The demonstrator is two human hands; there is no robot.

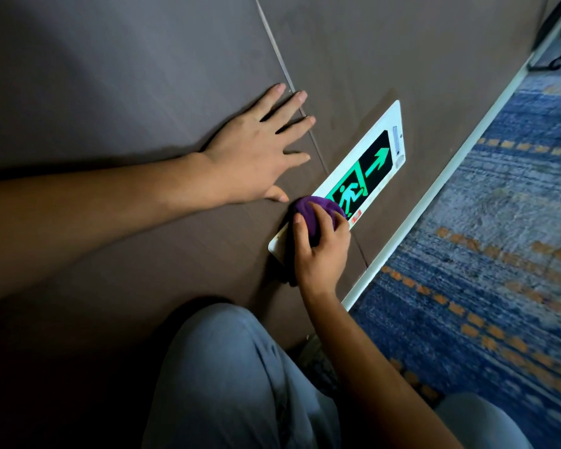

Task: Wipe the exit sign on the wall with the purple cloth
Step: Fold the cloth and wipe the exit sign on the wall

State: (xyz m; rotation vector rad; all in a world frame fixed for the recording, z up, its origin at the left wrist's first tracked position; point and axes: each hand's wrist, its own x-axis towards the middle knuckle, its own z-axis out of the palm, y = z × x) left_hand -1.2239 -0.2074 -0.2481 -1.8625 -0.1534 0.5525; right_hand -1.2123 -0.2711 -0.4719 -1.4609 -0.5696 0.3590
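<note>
My right hand [321, 251] gripped the purple cloth [314, 215] against the exit sign's [374, 163] near end; left hand [256, 157] splayed flat on the wall [143, 76].

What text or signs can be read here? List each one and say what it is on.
No words can be read.
Exit sign: green running-figure pictogram and a green arrow, no letters.
Small red mark on the sign's white frame beside the purple cloth: too small and blurred to read.
Grey strip at the sign's far end: nothing legible.

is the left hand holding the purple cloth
No, the left hand lies flat on the wall; the right hand holds the purple cloth.
</note>
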